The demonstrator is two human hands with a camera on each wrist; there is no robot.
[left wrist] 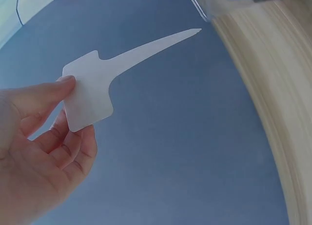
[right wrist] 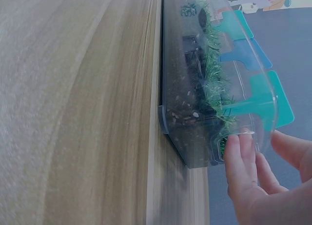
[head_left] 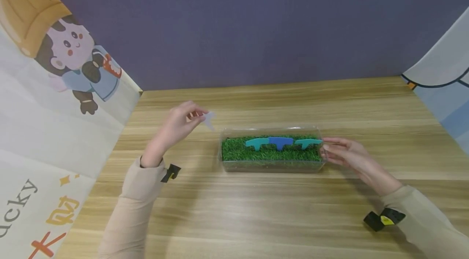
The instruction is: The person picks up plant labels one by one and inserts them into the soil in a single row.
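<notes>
My left hand pinches a white T-shaped plant label by its wide head, between thumb and fingers. Its pointed stem sticks out free, in the air left of a clear plastic box. Green grass-like turf fills the box. Standing in the turf are a teal label, a blue label and another teal label at the right. Against the box's right end rests my right hand, its fingers extended along the plastic near the right teal label.
The box sits on a wood-grain table. A dark blue panel rises behind the table. At the left stands a white sheet with a printed cartoon figure; another printed sheet is at the right.
</notes>
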